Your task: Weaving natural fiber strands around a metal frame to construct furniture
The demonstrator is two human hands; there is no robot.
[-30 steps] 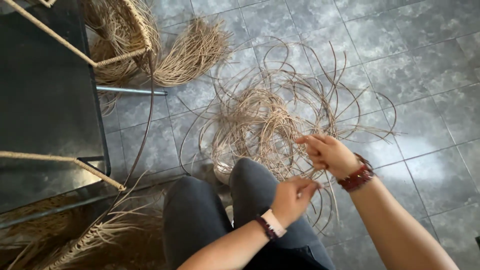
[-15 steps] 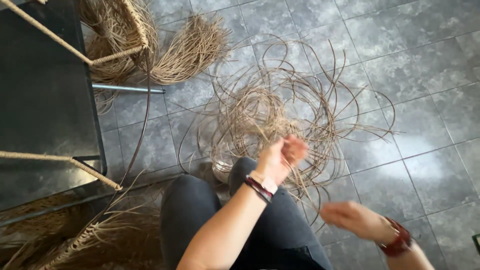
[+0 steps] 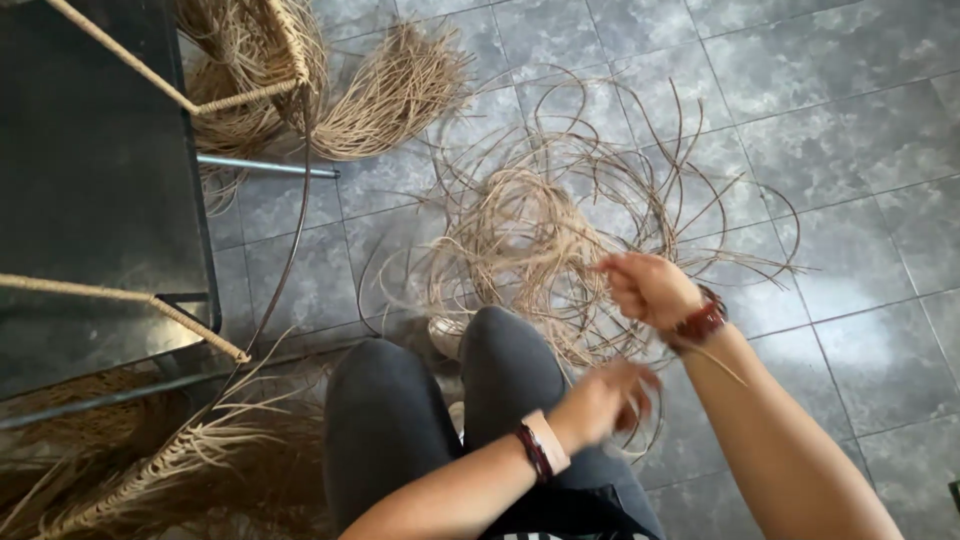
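1. Low in the frame, the left hand (image 3: 598, 402) is blurred over the dark-trousered knees (image 3: 440, 400); I cannot tell if its fingers grip anything.
2. Just above it, right of centre, the right hand (image 3: 648, 290) is closed on thin cane strands (image 3: 640, 345) trailing down between both hands.
3. Beyond, mid-frame, the loose cane tangle (image 3: 530, 220) sprawls on grey tiles (image 3: 820, 110).
4. Upper left, a fibre bundle (image 3: 390, 90) lies beside a dark table (image 3: 90, 170).
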